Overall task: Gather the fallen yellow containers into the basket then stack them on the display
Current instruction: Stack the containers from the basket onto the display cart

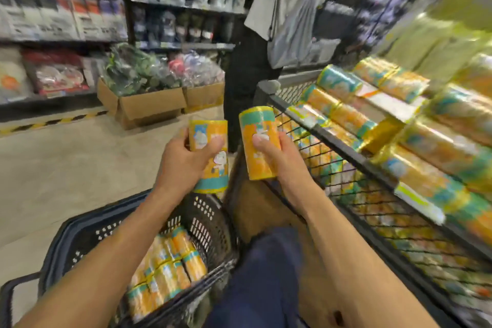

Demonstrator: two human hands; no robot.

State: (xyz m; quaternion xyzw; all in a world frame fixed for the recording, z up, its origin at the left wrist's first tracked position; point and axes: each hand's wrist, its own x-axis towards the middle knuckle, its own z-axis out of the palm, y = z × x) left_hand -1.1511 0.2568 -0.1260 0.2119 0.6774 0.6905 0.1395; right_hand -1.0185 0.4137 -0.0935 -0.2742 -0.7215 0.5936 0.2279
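Open floor [66, 168] lay to my left. Ahead, a standing person [247, 74] and cardboard boxes [149, 106] closed the aisle. The display [346, 153] ran along my right, its dark rail and wire mesh just beside my right hand [279, 160]. The basket [80, 224] sat low on the left, with loose cans [170, 266] lying inside. My left hand [183, 160] had its fingers wrapped round the left can [213, 176]; the right hand's fingers gripped the right can [262, 168]. Both cans stood upright and apart, up by the basket's far rim. Each was yellow-orange with a teal band and a cartoon figure; the writing was too blurred to read.
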